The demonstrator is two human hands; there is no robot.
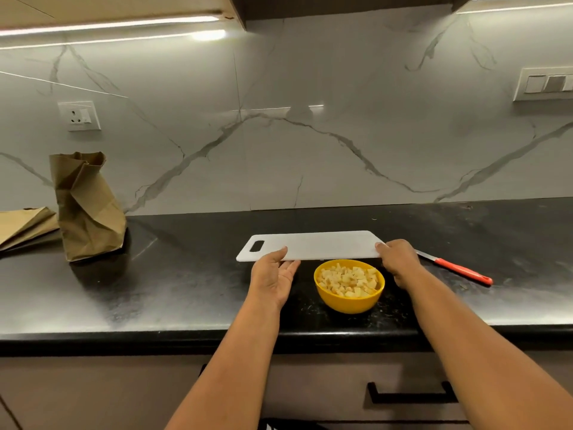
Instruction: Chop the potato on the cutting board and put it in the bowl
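Yellow bowl (349,297), white cutting board (313,245)

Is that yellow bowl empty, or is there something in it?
Not empty. The yellow bowl holds a heap of pale potato cubes, piled close to its rim. The white cutting board behind it looks bare.

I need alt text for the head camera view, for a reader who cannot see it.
Two bare hands, left hand and right hand, hold a white plastic cutting board by its near edge, behind a yellow bowl full of chopped potato pieces on a black stone counter. A red-handled knife lies right; a brown paper bag stands left.
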